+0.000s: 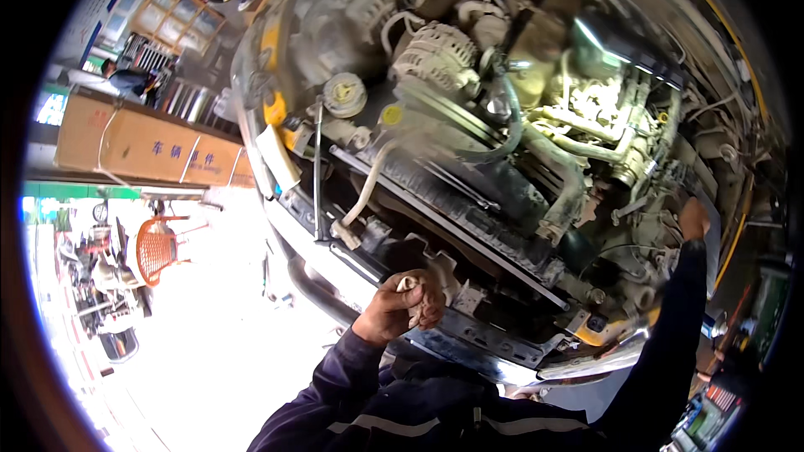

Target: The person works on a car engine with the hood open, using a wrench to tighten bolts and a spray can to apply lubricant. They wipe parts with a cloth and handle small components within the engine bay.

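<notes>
My left hand is closed around a crumpled pale rag, held above the front edge of an open engine bay. Just beyond it runs the long radiator. My right arm stretches far to the right, and my right hand is at the side of the bay by the fender. The fingers of that hand are mostly hidden, so its grip does not show. A dusty ribbed alternator sits in the middle of the engine. A thick hose bends down near the radiator's right end.
A lit work lamp shines over the right part of the engine. A thin metal rod stands upright at the front left. Behind the vehicle's left side are a long cardboard box, an orange chair and two other people.
</notes>
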`<action>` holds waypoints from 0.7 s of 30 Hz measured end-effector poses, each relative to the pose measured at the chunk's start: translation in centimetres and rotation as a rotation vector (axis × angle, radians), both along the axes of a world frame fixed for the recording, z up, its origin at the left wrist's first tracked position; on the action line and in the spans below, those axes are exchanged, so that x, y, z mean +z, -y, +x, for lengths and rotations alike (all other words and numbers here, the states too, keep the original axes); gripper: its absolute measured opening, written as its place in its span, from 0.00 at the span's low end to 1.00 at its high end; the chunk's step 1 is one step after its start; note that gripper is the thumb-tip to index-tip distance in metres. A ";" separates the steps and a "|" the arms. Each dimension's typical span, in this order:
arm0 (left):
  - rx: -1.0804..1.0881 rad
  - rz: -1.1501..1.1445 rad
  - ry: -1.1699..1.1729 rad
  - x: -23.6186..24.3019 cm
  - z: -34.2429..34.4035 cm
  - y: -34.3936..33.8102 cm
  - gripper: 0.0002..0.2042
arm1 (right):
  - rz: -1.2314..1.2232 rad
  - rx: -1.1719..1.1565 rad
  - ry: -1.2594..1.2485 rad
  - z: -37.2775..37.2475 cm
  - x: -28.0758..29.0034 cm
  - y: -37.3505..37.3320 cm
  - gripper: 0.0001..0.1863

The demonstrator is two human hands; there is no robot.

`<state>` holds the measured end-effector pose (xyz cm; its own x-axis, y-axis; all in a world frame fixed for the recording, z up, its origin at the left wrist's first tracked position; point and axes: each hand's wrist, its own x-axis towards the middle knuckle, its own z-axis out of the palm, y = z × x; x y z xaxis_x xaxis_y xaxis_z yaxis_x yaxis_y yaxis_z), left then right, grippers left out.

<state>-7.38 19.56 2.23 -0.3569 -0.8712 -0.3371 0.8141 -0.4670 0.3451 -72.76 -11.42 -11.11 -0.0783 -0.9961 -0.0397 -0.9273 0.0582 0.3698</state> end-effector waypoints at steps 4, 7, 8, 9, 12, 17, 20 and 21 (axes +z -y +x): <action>0.039 -0.067 -0.065 0.0 -0.3 -0.4 0.13 | 0.037 -0.005 -0.044 -1.4 1.7 1.0 0.11; 0.051 -0.066 -0.038 0.3 -0.4 -1.0 0.13 | 0.048 -0.037 0.002 2.7 1.1 0.1 0.11; 0.051 -0.054 -0.046 0.4 -0.4 -1.1 0.14 | 0.037 0.033 -0.005 2.4 1.1 0.1 0.12; 0.047 -0.070 -0.044 0.5 -0.5 -1.1 0.13 | 0.021 0.100 -0.016 0.8 0.6 0.3 0.13; 0.011 -0.147 -0.061 0.2 -0.6 -0.6 0.12 | -0.010 0.296 -0.023 -8.8 3.5 2.1 0.21; -0.020 -0.049 0.568 0.0 2.6 -5.7 0.15 | 0.016 0.124 0.135 1.9 4.4 0.7 0.23; -0.191 -0.052 0.705 0.3 5.9 -9.1 0.16 | -0.067 0.174 0.335 1.7 8.0 -4.9 0.25; -0.282 -0.047 0.910 1.0 6.8 -10.5 0.14 | -0.103 0.195 0.428 1.5 9.5 -7.0 0.25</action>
